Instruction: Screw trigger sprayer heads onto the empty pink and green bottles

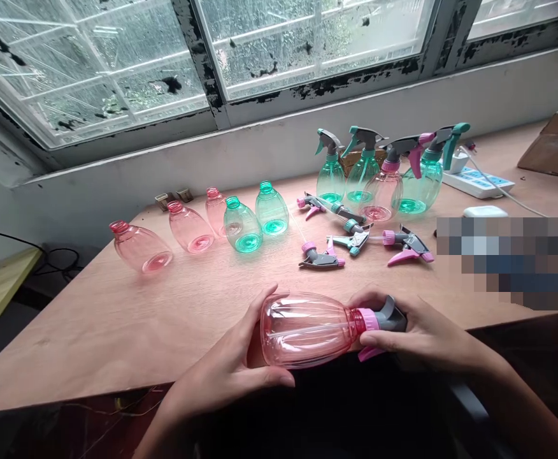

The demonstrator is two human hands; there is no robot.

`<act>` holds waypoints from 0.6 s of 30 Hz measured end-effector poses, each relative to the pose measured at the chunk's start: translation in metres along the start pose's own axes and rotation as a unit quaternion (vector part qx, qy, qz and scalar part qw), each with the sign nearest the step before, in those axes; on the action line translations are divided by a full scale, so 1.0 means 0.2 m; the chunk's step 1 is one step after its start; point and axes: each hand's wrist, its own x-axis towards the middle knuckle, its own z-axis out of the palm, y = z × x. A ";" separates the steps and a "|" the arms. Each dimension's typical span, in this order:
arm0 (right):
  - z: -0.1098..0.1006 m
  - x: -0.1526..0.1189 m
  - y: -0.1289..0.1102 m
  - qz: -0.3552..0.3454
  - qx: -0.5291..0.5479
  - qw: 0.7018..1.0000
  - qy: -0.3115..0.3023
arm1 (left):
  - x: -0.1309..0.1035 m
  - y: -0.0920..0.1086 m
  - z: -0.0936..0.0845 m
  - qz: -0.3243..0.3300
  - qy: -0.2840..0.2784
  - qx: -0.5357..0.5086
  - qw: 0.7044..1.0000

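A clear pink spray bottle [307, 328] lies sideways in the air over the table's front edge, its base to the left. My left hand [238, 354] is closed around the base end, thumb below and fingers behind. At the neck, my right hand [420, 325] grips the grey and pink spray head [390, 317], with the thumb on the pink collar. The head sits on the bottle's neck, and a thin tube runs inside the bottle. Beyond the hands lie several loose spray heads [321, 256], pink-grey and green-grey.
Open-necked pink bottles [190, 228] and green bottles [243, 226] stand at the left on the wooden table [130, 319]. Several bottles with heads fitted [330, 175] stand at the back right, near a white power strip [479, 183] and a cardboard box [553, 143]. Windows line the wall behind.
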 end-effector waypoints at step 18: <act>-0.03 0.01 0.02 -0.063 -0.101 0.993 0.019 | 0.01 0.00 0.00 0.006 -0.011 -0.008 1.000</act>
